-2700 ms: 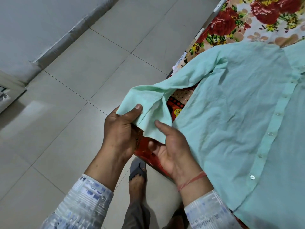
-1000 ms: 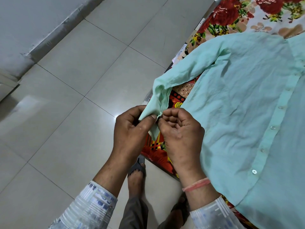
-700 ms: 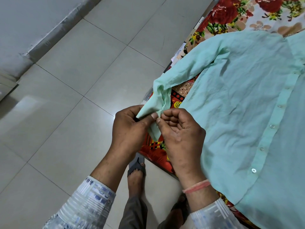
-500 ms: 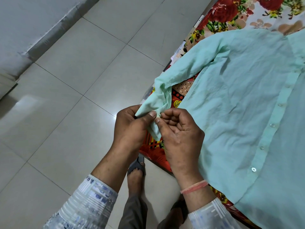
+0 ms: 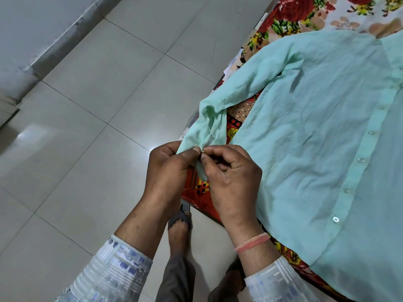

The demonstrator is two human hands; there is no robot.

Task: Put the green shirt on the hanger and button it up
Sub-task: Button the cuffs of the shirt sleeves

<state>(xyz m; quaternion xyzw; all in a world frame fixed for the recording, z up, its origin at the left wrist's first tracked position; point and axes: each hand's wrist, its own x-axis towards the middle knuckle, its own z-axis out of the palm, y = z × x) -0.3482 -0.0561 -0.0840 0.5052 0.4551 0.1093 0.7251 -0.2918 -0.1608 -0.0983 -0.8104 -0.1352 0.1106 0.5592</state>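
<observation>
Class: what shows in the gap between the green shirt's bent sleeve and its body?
Red patterned bedsheet shows between the sleeve and the green shirt's body, in the head view.

Shirt (image 5: pixel 316 138) on bedsheet (image 5: pixel 290 16), hands (image 5: pixel 168 171) left

Red floral bedspread (image 5: pixel 292 12), green shirt (image 5: pixel 305 138) flat across it, pale tiled floor (image 5: pixel 98 105) alongside.

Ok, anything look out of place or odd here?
Nothing damaged or spilled. The green shirt lies on the floral sheet; its sleeve is bunched over the edge, where left hand and right hand pinch the cuff.
</observation>
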